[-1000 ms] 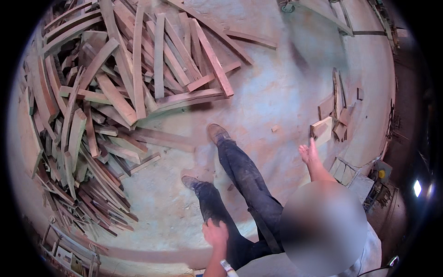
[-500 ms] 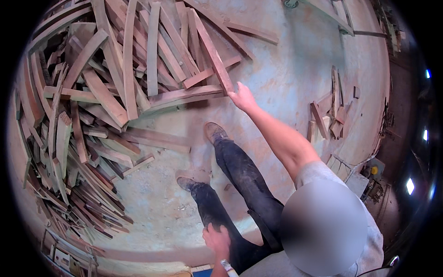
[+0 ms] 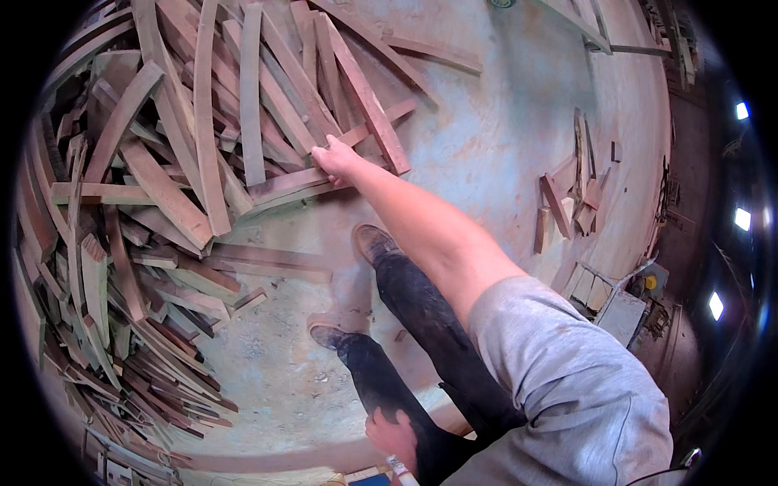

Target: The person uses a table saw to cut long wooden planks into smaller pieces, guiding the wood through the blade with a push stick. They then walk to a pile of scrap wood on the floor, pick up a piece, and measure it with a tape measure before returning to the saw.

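The right hand (image 3: 335, 160) is at the upper middle of the frame, thumb and fingers bent at the near end of a short reddish board (image 3: 399, 112), at the right side of the wood pile (image 3: 164, 190). I cannot tell whether it grips, since the hand covers that end. The left hand (image 3: 395, 438), fingers loosely spread and nothing seen in it, is by the trouser leg (image 3: 369, 377) at the lower middle. 1 long pinkish plank (image 3: 366, 99) appears to cross over the board; 1 curved beam (image 3: 284, 189) lies just below the hand. Good handling would probably mean thumb opposite fingers, and slow, low movement, so these 2 neighbours don't slide toward the shoes (image 3: 374, 243).
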Available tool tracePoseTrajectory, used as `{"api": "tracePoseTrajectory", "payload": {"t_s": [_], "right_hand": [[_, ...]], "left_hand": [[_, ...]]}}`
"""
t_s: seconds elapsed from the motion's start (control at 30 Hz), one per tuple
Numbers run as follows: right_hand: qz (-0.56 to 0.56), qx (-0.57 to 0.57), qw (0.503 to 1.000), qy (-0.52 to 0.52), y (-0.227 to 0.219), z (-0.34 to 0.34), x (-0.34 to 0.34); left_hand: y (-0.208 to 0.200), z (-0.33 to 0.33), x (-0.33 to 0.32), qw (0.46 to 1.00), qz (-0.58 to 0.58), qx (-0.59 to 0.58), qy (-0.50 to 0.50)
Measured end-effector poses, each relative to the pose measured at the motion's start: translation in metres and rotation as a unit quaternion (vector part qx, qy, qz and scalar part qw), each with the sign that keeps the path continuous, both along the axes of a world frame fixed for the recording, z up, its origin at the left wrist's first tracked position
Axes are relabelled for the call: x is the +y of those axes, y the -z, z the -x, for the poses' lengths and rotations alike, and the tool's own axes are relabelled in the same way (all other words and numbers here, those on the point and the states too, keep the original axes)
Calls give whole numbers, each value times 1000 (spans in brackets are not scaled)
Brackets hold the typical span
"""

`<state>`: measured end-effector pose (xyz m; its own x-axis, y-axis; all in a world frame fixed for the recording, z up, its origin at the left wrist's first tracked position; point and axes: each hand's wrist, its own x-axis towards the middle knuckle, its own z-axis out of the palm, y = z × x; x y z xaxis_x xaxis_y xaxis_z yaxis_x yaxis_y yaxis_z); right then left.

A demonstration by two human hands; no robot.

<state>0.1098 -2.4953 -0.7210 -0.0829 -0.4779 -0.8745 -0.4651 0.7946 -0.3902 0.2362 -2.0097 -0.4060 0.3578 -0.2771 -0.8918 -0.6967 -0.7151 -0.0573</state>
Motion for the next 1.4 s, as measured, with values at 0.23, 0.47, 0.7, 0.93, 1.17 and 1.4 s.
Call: {"api": "tracePoseTrajectory", "payload": {"t_s": [0.23, 0.47, 0.7, 0.93, 1.17, 1.4], "right_hand": [[-27, 15, 996, 85, 25, -7, -7], [165, -56, 936, 306, -5, -6, 81], [112, -195, 921, 319, -132, -14, 191], [84, -227, 940, 242, -226, 0, 208], [-29, -460, 837, 294, -279, 9, 203], [-90, -419, 870, 242, -304, -5, 210]], "left_hand": [[2, -7, 1, 1000, 19, 10, -4], [-1, -8, -2, 999, 32, 16, 5], [-9, -12, -14, 1000, 1, 26, -2], [-10, -10, 2, 1000, 11, 11, -5], [-12, -6, 17, 1000, 28, -4, -1], [-16, -9, 31, 998, 57, -3, -29]]}}
